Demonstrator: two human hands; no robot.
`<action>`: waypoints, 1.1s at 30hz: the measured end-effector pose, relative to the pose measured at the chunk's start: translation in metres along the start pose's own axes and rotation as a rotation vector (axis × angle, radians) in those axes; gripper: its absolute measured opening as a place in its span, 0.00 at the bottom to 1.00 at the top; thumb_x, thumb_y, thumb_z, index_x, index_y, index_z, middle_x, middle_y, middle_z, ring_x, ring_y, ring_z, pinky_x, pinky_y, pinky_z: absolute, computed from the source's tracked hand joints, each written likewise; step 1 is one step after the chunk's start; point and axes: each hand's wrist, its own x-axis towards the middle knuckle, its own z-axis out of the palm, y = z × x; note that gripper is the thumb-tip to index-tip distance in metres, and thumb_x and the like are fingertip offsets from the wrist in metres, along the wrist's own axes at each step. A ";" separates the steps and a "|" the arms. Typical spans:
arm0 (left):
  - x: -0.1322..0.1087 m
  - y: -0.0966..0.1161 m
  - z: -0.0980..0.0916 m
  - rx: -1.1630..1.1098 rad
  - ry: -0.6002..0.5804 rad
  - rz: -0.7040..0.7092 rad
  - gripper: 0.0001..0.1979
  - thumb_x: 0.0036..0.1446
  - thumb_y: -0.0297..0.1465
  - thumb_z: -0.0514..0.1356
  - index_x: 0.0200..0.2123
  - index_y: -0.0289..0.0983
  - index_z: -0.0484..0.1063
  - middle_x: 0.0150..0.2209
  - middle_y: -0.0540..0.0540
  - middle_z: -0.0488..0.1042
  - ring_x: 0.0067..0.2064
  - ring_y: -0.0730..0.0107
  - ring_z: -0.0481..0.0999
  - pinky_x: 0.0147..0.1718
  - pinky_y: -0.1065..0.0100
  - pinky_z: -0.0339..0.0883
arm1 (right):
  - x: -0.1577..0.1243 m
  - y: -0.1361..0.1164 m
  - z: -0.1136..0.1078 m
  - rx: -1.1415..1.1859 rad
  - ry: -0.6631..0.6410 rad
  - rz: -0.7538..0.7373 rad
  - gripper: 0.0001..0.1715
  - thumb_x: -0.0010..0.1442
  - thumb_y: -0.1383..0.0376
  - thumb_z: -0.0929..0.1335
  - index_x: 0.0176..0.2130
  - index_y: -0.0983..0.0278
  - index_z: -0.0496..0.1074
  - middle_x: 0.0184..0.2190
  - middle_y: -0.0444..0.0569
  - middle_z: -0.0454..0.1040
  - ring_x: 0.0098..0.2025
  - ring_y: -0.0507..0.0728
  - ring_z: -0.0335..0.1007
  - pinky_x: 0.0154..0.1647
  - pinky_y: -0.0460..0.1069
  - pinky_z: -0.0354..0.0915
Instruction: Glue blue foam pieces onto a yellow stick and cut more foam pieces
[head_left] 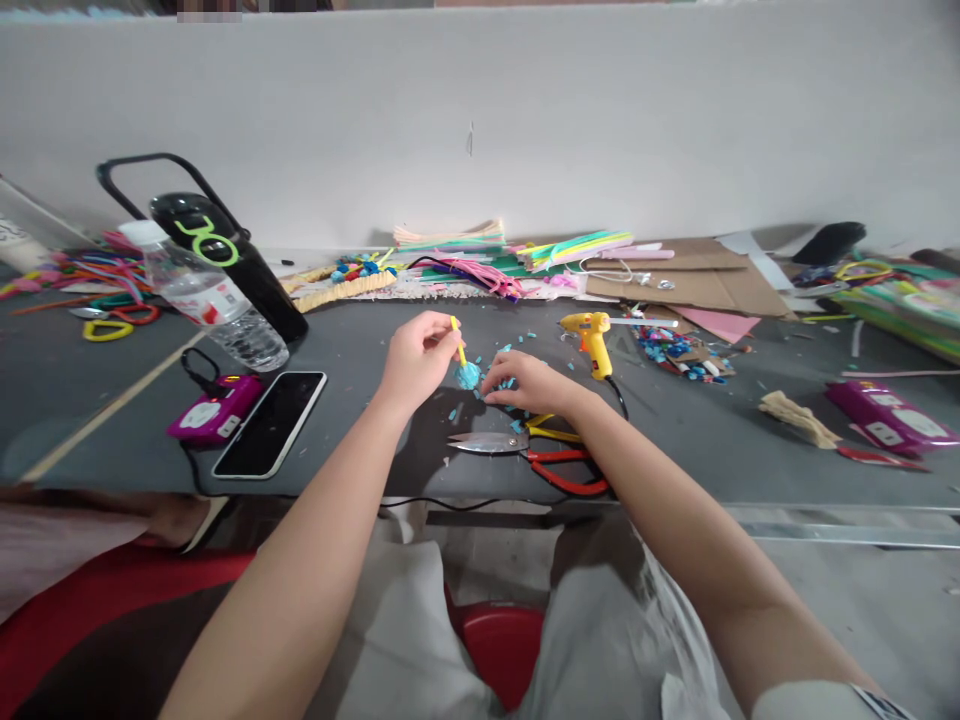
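Observation:
My left hand [421, 358] is closed in a pinch on a thin yellow stick [459, 345], which points down at the grey table. A light blue clump of small pieces [468, 376] sits at the stick's lower end. Just to its right, my right hand [525, 382] is low over scattered blue bits [504, 382], its fingers curled together; whatever is between the fingertips is too small to make out. Below the hands lie scissors [491, 443] with red and yellow handles, partly under my right forearm.
A yellow glue gun [592, 340] lies right of my hands, its cord running down. On the left are a phone [271, 425], a purple power socket [217, 408], a plastic bottle [217, 300] and a black flask [259, 275]. Pipe cleaners [450, 237] and cardboard [682, 278] line the wall.

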 end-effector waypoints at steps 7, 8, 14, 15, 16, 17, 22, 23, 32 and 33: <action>0.003 0.009 -0.011 -0.162 -0.002 -0.175 0.07 0.49 0.28 0.71 0.33 0.33 0.78 0.32 0.42 0.80 0.31 0.67 0.80 0.38 0.65 0.75 | -0.002 0.000 0.003 -0.058 0.081 0.014 0.04 0.62 0.70 0.66 0.34 0.65 0.71 0.35 0.51 0.73 0.39 0.57 0.67 0.43 0.51 0.61; 0.003 0.009 -0.012 -0.177 -0.002 -0.189 0.07 0.49 0.28 0.71 0.32 0.33 0.78 0.33 0.42 0.80 0.32 0.66 0.80 0.39 0.64 0.75 | -0.002 0.000 0.002 -0.033 0.106 0.036 0.04 0.63 0.69 0.66 0.35 0.64 0.70 0.35 0.51 0.73 0.38 0.56 0.67 0.42 0.51 0.61; 0.003 0.007 -0.015 -0.181 0.017 -0.332 0.08 0.49 0.28 0.71 0.33 0.34 0.77 0.34 0.41 0.80 0.34 0.61 0.83 0.37 0.62 0.78 | -0.003 0.000 -0.006 0.166 0.311 0.179 0.03 0.57 0.67 0.68 0.35 0.62 0.69 0.30 0.44 0.72 0.31 0.53 0.66 0.34 0.48 0.62; 0.003 0.007 -0.015 -0.180 0.022 -0.355 0.08 0.49 0.28 0.71 0.33 0.34 0.76 0.34 0.41 0.81 0.34 0.61 0.83 0.36 0.63 0.78 | -0.002 0.001 -0.006 0.181 0.338 0.176 0.04 0.56 0.68 0.68 0.35 0.62 0.69 0.29 0.43 0.71 0.31 0.53 0.66 0.34 0.48 0.62; 0.002 0.008 -0.015 -0.179 0.027 -0.374 0.08 0.49 0.28 0.70 0.33 0.34 0.76 0.35 0.40 0.81 0.34 0.61 0.83 0.35 0.64 0.77 | -0.002 0.002 -0.006 0.187 0.348 0.165 0.05 0.55 0.69 0.67 0.36 0.62 0.69 0.29 0.43 0.71 0.30 0.52 0.65 0.34 0.48 0.61; 0.002 0.009 -0.016 -0.177 0.031 -0.391 0.08 0.49 0.28 0.70 0.33 0.34 0.76 0.35 0.40 0.81 0.34 0.61 0.83 0.33 0.65 0.77 | -0.001 0.003 -0.006 0.185 0.339 0.146 0.07 0.55 0.70 0.66 0.36 0.63 0.71 0.30 0.43 0.71 0.31 0.52 0.65 0.34 0.48 0.61; 0.004 0.010 -0.018 -0.198 0.035 -0.429 0.07 0.50 0.27 0.70 0.32 0.33 0.75 0.35 0.38 0.81 0.35 0.61 0.83 0.29 0.68 0.76 | 0.000 0.001 -0.009 0.176 0.227 0.078 0.15 0.56 0.73 0.62 0.32 0.64 0.78 0.33 0.47 0.74 0.32 0.53 0.67 0.35 0.48 0.61; 0.004 0.010 -0.018 -0.210 0.032 -0.433 0.07 0.50 0.27 0.70 0.32 0.33 0.75 0.36 0.38 0.81 0.35 0.61 0.83 0.29 0.68 0.77 | -0.001 -0.002 -0.010 0.191 0.240 0.071 0.15 0.56 0.73 0.63 0.33 0.64 0.79 0.33 0.47 0.75 0.32 0.53 0.67 0.35 0.49 0.62; 0.003 0.012 -0.010 -0.323 0.064 -0.487 0.03 0.56 0.23 0.64 0.31 0.33 0.72 0.34 0.42 0.80 0.38 0.63 0.83 0.34 0.67 0.78 | -0.002 -0.030 -0.005 0.115 0.553 -0.228 0.15 0.62 0.59 0.72 0.48 0.61 0.79 0.38 0.51 0.73 0.37 0.56 0.70 0.39 0.52 0.69; 0.003 0.012 -0.009 -0.333 0.067 -0.490 0.03 0.57 0.23 0.63 0.31 0.33 0.72 0.34 0.42 0.80 0.38 0.63 0.83 0.34 0.66 0.78 | -0.001 -0.030 -0.003 0.079 0.538 -0.275 0.16 0.62 0.59 0.71 0.49 0.61 0.79 0.38 0.52 0.72 0.39 0.57 0.70 0.40 0.53 0.69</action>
